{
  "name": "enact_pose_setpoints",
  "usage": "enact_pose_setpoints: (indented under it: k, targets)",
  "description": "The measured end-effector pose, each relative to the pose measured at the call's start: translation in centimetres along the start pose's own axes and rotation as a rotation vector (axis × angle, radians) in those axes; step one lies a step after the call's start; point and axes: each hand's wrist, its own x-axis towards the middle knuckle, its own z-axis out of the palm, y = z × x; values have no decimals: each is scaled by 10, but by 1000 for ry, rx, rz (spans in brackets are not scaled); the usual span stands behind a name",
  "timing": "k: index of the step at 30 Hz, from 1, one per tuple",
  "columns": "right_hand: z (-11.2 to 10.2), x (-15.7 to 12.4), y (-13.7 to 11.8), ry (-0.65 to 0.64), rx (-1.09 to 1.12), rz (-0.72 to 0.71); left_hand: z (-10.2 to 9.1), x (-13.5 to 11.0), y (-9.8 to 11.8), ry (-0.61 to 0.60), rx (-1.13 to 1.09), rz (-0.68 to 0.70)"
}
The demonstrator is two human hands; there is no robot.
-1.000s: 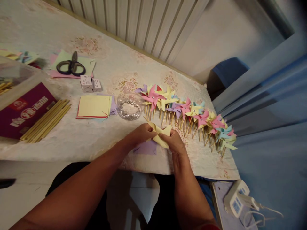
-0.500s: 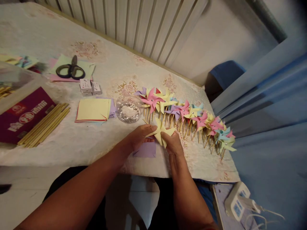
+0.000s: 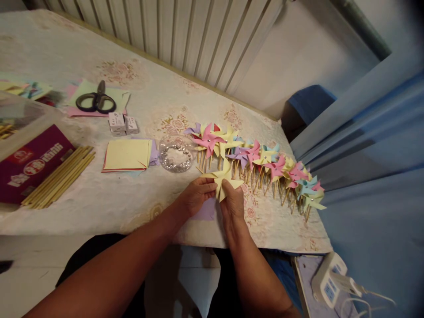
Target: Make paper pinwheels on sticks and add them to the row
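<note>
A pale yellow paper pinwheel (image 3: 222,179) with folded blades is held above the table's near edge. My right hand (image 3: 233,205) grips it from the right, thumb pressed on its centre. On the other side my left hand (image 3: 200,194) pinches a left blade between thumb and fingers. Under the hands lies a purple paper sheet (image 3: 204,211), partly covered. Just beyond stands a round clear dish (image 3: 175,154) with small shiny pins or beads around its inside. Finished pinwheels (image 3: 265,158) on wooden sticks lie in a long row to the right, in pink, yellow, purple and blue.
Left of the dish is a stack of coloured paper (image 3: 126,154). Behind it are small white boxes (image 3: 123,123) and scissors (image 3: 96,100) on more paper. Wooden sticks (image 3: 61,176) lean on a purple box (image 3: 33,163) at far left. A power strip (image 3: 329,280) sits at lower right.
My left hand has shifted from the pinwheel's upper left to its left blade. The pinwheel has turned a little, and my right hand has drawn slightly left. The camera view has moved slightly.
</note>
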Motion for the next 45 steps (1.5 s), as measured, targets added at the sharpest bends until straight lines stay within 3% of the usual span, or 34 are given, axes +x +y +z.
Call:
enact_pose_setpoints:
  k: [13,22,25,32,38,42,45]
  targets:
    - [1,-4,22,15,-41,32,4,2,-4,71,69,135]
    - [-5,-5,24,-29,-121,28,2,3,-2,87,118,146]
    - [-12,-5,18,-13,-234,-61,4,1,7,100,98,143]
    - [-26,-11,7,139,-434,-445,0,2,20,141,57,172]
    - [-29,-17,13,-144,-692,-614,-3,3,21,136,85,201]
    - [-26,-16,13,-194,-765,-658,-3,3,19,113,59,217]
    - [-23,-15,15,-191,-732,-573,-4,4,16,84,38,229]
